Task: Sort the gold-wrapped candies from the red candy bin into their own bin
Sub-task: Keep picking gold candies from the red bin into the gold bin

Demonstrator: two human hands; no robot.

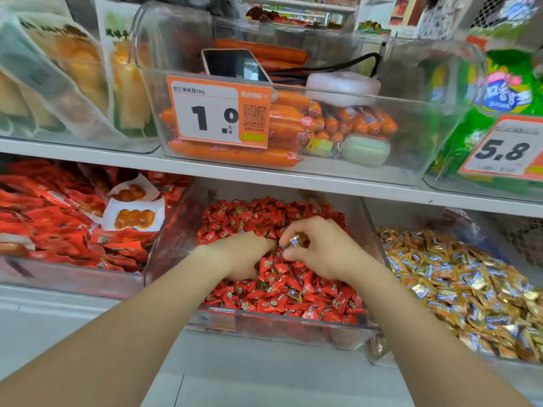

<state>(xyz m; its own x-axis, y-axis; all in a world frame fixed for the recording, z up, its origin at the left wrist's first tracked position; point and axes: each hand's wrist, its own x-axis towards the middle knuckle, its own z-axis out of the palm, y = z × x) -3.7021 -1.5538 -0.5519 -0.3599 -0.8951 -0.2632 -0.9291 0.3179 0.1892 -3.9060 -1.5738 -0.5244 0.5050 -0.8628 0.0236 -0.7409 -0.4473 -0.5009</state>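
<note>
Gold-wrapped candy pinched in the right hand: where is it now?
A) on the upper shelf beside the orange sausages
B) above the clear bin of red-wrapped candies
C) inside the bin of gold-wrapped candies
B: the right hand pinches the small gold-wrapped candy over the clear plastic bin of red-wrapped candies.

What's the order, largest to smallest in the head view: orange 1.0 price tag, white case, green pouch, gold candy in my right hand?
1. orange 1.0 price tag
2. white case
3. green pouch
4. gold candy, pinched by the right hand
</note>
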